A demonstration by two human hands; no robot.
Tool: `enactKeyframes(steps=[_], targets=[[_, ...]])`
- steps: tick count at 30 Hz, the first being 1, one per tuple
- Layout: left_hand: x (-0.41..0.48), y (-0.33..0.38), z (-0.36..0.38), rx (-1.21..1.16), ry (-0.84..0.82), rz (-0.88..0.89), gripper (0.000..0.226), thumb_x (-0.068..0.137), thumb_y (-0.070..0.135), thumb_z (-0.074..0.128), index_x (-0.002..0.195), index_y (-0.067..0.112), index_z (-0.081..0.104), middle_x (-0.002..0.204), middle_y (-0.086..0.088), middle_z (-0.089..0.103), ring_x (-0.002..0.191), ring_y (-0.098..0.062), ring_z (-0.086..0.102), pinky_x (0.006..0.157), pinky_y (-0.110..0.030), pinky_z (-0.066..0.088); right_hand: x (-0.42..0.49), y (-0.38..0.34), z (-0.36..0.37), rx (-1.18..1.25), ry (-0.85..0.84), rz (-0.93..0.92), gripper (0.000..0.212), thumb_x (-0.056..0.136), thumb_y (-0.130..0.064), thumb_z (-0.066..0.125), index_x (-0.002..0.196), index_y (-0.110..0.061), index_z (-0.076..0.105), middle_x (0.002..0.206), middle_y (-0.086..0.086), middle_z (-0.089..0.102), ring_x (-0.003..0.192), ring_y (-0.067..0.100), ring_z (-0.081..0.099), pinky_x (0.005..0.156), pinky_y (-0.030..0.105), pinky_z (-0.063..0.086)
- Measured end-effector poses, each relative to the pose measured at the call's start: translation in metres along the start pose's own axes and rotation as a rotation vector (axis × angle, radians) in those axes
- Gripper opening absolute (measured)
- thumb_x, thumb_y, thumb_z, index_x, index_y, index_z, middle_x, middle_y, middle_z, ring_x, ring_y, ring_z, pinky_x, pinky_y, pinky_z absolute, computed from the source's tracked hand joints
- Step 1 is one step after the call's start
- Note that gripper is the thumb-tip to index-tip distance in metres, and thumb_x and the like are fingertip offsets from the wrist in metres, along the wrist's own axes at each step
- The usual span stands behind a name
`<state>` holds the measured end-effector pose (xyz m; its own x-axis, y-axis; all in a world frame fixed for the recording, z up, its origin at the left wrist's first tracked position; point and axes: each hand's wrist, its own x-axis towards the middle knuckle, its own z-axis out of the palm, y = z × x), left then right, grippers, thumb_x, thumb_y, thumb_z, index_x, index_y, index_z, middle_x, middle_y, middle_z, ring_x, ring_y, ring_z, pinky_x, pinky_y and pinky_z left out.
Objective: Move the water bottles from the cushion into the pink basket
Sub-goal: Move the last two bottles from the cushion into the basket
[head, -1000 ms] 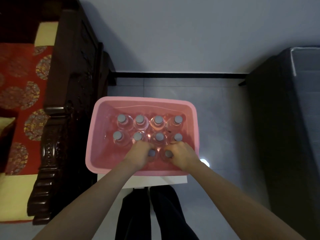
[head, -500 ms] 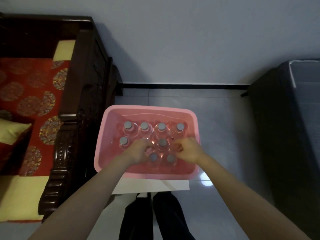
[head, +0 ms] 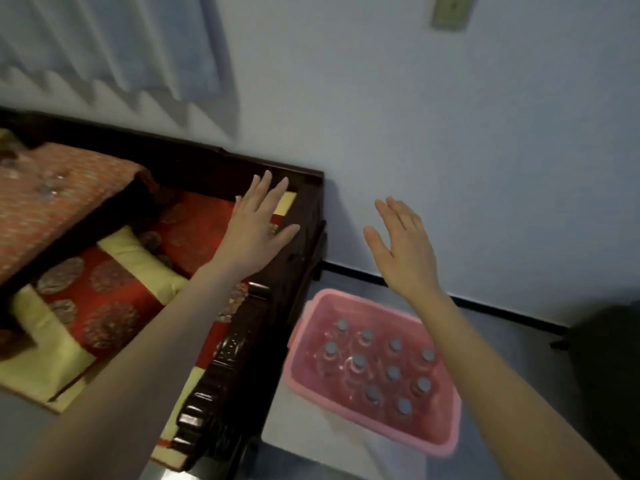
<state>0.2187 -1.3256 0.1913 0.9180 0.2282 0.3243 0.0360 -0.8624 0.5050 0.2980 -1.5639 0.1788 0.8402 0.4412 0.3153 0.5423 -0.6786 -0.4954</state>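
Ten water bottles [head: 358,362] upright (caps up) in pink basket [head: 437,437]; left hand [head: 254,231], right hand [head: 403,249] spread, empty.

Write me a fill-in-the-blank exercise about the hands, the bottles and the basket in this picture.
1. The clear, grey-capped water bottles stand upright inside the ___ plastic basket.
2. Both hands, left hand and right hand, are open and hold ___.
3. The basket sits to the ___ of the dark carved wooden sofa.

Missing words: pink; nothing; right

Bottles [head: 377,367] in basket [head: 446,431], right of sofa [head: 221,368] w/ cushion [head: 145,261].
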Motion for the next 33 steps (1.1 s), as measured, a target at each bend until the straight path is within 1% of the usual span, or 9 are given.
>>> enactKeyframes(steps=[3, 7, 9, 11, 15, 19, 22, 25, 33], targets=[[-0.045, -0.043, -0.076, -0.021, 0.136, -0.14, 0.071, 0.091, 0.04, 0.057, 0.151, 0.025, 0.021, 0.161, -0.001, 0.011, 0.148, -0.015, 0.001, 0.118, -0.046, 0.004, 0.003, -0.074, 0.015, 0.025, -0.015, -0.125, 0.064, 0.094, -0.055, 0.027, 0.146, -0.02, 0.034, 0.155, 0.003, 0.03, 0.144, 0.019, 0.021, 0.118, 0.037, 0.017], [-0.133, -0.113, -0.172, 0.049, 0.257, -0.314, 0.072, 0.091, 0.048, 0.052, 0.151, 0.031, 0.015, 0.161, 0.006, 0.008, 0.147, -0.012, 0.004, 0.118, -0.049, 0.018, -0.009, -0.182, 0.057, 0.05, -0.052, -0.261, 0.062, 0.095, -0.056, 0.029, 0.147, -0.023, 0.034, 0.156, 0.0, 0.028, 0.145, 0.016, 0.016, 0.119, 0.038, 0.016], [-0.181, -0.145, -0.215, 0.113, 0.302, -0.381, 0.074, 0.09, 0.047, 0.055, 0.151, 0.029, 0.017, 0.16, 0.004, 0.011, 0.147, -0.017, 0.009, 0.116, -0.05, 0.023, -0.019, -0.234, 0.084, 0.047, -0.051, -0.318, 0.061, 0.095, -0.056, 0.03, 0.146, -0.023, 0.035, 0.156, 0.001, 0.029, 0.145, 0.016, 0.016, 0.118, 0.038, 0.017], [-0.23, -0.177, -0.259, 0.168, 0.336, -0.45, 0.074, 0.089, 0.044, 0.057, 0.151, 0.025, 0.021, 0.16, -0.001, 0.015, 0.147, -0.021, 0.014, 0.116, -0.048, 0.023, -0.031, -0.287, 0.113, 0.05, -0.06, -0.364, 0.061, 0.095, -0.056, 0.03, 0.147, -0.025, 0.034, 0.156, 0.0, 0.029, 0.146, 0.016, 0.015, 0.118, 0.042, 0.02], [-0.338, -0.244, -0.337, 0.229, 0.423, -0.611, 0.073, 0.084, 0.031, 0.067, 0.147, 0.018, 0.032, 0.156, -0.008, 0.026, 0.145, -0.024, 0.021, 0.113, -0.045, 0.026, -0.062, -0.385, 0.174, 0.08, -0.144, -0.466, 0.062, 0.095, -0.058, 0.027, 0.149, -0.027, 0.027, 0.158, -0.002, 0.022, 0.146, 0.012, 0.01, 0.12, 0.042, 0.013], [-0.411, -0.297, -0.397, 0.263, 0.517, -0.783, 0.072, 0.082, 0.026, 0.071, 0.144, 0.013, 0.037, 0.154, -0.011, 0.031, 0.143, -0.028, 0.025, 0.112, -0.044, 0.025, -0.082, -0.464, 0.231, 0.108, -0.222, -0.515, 0.068, 0.09, -0.062, 0.022, 0.148, -0.025, 0.029, 0.158, -0.002, 0.023, 0.146, 0.012, 0.012, 0.12, 0.04, 0.009], [-0.44, -0.334, -0.427, 0.284, 0.562, -0.859, 0.073, 0.085, 0.03, 0.067, 0.147, 0.016, 0.032, 0.156, -0.008, 0.026, 0.145, -0.023, 0.02, 0.115, -0.039, 0.02, -0.072, -0.515, 0.267, 0.091, -0.229, -0.556, 0.072, 0.088, -0.062, 0.023, 0.147, -0.021, 0.034, 0.156, 0.003, 0.027, 0.146, 0.018, 0.016, 0.119, 0.042, 0.012], [-0.455, -0.369, -0.445, 0.304, 0.572, -0.877, 0.072, 0.087, 0.032, 0.065, 0.148, 0.015, 0.03, 0.157, -0.009, 0.026, 0.146, -0.023, 0.02, 0.116, -0.037, 0.017, -0.057, -0.56, 0.294, 0.098, -0.213, -0.584, 0.073, 0.088, -0.061, 0.024, 0.147, -0.019, 0.033, 0.156, 0.005, 0.027, 0.146, 0.02, 0.015, 0.118, 0.043, 0.009], [-0.464, -0.499, -0.504, 0.262, 0.631, -0.938, 0.072, 0.088, 0.033, 0.063, 0.149, 0.017, 0.028, 0.157, -0.007, 0.026, 0.146, -0.021, 0.02, 0.116, -0.038, 0.02, -0.007, -0.675, 0.408, 0.109, -0.22, -0.603, 0.072, 0.089, -0.058, 0.03, 0.145, -0.013, 0.034, 0.154, 0.011, 0.032, 0.144, 0.026, 0.02, 0.119, 0.047, 0.014]])
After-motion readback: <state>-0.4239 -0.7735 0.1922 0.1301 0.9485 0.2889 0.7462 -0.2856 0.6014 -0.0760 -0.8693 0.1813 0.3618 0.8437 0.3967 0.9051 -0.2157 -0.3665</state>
